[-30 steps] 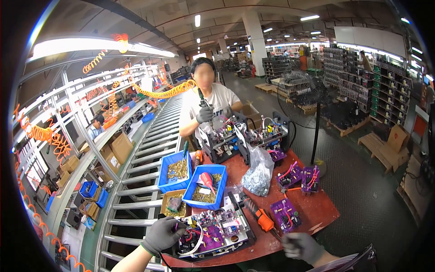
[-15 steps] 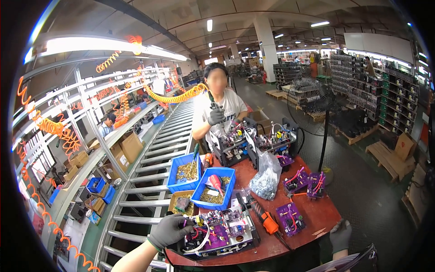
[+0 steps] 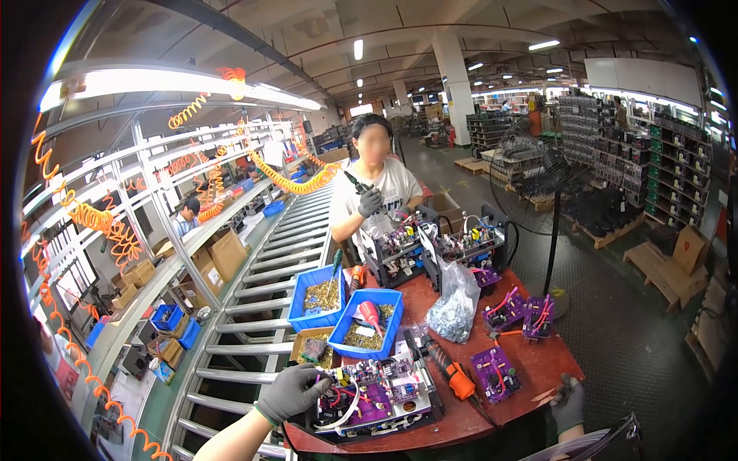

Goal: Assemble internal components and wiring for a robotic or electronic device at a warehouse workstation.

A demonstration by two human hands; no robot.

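My left hand (image 3: 292, 394), in a dark grey glove, is at the left side of an electronic assembly (image 3: 373, 396) with a purple circuit board, red wires and a white cable. Its fingers are closed in a pinch by the board's upper left corner; a small purple bit shows at the tips, too small to name. At the table's right edge, my right hand (image 3: 567, 403), gloved too, has its fingers loosely apart and holds nothing visible. Between the hands lie an orange and black power screwdriver (image 3: 453, 373) and a loose purple circuit board (image 3: 494, 374).
Blue bins (image 3: 367, 323) of small brass-coloured screws stand beyond the assembly, one with a red-handled tool. A clear bag (image 3: 453, 307) of metal parts sits mid-table. Across the red table (image 3: 530, 407), a co-worker (image 3: 377, 180) holds a tool near more assemblies. A roller conveyor (image 3: 254, 323) runs left.
The view has shifted slightly. The co-worker's gloved hand and tool have tilted. My left hand stays at the assembly's corner, and my right hand has moved slightly left at the table edge.
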